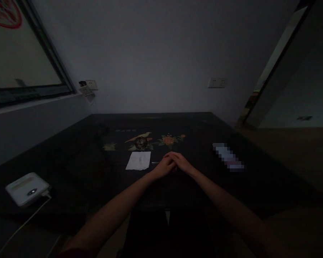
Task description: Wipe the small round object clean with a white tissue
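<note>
My left hand (165, 167) and my right hand (179, 162) meet on the dark tabletop. The right hand rests across the left with its fingers stretched over it. Most of the left fingers are hidden beneath, so their pose is unclear. No object shows in either hand. Just left of them lies a thin shiny stick-like thing (155, 163), its kind too dim to make out. Beside it is a sheet of white paper (138, 161) with faint marks. A round, dark, patterned object (141, 142) sits behind the paper.
The black table (110, 193) bears a painted bird and flowers. On the left stands a white box-shaped device (27, 189) with a cable (24, 224). A pixelated phone-like object (228, 156) lies to the right. Behind the table rises a wall with sockets (217, 82).
</note>
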A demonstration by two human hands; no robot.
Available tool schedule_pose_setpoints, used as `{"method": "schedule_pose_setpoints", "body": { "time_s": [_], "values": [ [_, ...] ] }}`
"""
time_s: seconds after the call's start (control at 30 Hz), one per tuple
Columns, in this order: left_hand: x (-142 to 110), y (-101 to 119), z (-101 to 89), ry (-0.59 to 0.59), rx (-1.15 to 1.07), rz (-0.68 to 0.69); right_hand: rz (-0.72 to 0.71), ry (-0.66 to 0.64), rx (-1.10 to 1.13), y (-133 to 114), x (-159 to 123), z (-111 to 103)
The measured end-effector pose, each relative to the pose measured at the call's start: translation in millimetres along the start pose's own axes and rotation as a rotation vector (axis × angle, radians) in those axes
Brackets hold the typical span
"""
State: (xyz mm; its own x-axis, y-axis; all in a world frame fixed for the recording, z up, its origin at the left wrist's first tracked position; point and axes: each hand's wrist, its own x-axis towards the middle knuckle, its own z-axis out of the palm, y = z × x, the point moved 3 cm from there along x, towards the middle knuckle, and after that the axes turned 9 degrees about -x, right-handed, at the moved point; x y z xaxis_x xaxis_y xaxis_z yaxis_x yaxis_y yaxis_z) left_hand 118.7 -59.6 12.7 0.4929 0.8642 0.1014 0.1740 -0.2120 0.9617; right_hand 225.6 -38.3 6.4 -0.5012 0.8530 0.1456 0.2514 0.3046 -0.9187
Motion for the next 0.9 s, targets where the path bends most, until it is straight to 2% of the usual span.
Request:
{"method": "schedule_pose_setpoints", "body": {
  "time_s": [0.17,0.3,0.5,0.9],
  "values": [
    [-0.4,1.1,-5.2,0.033,0.124,0.026,-0.066,0.017,-0.039,3.0,2.6,-0.2],
    [3.5,-5.7,-6.7,0.013,0.098,-0.012,-0.026,-0.011,-0.037,8.4,4.1,1.5],
    [5.9,-7.1,-6.4,-0.023,0.065,0.016,-0.002,-0.022,-0.046,9.7,4.6,1.9],
    [6.4,-8.5,-7.1,-0.016,0.036,0.002,0.007,-0.013,-0.021,10.2,5.1,2.6]
  ]
}}
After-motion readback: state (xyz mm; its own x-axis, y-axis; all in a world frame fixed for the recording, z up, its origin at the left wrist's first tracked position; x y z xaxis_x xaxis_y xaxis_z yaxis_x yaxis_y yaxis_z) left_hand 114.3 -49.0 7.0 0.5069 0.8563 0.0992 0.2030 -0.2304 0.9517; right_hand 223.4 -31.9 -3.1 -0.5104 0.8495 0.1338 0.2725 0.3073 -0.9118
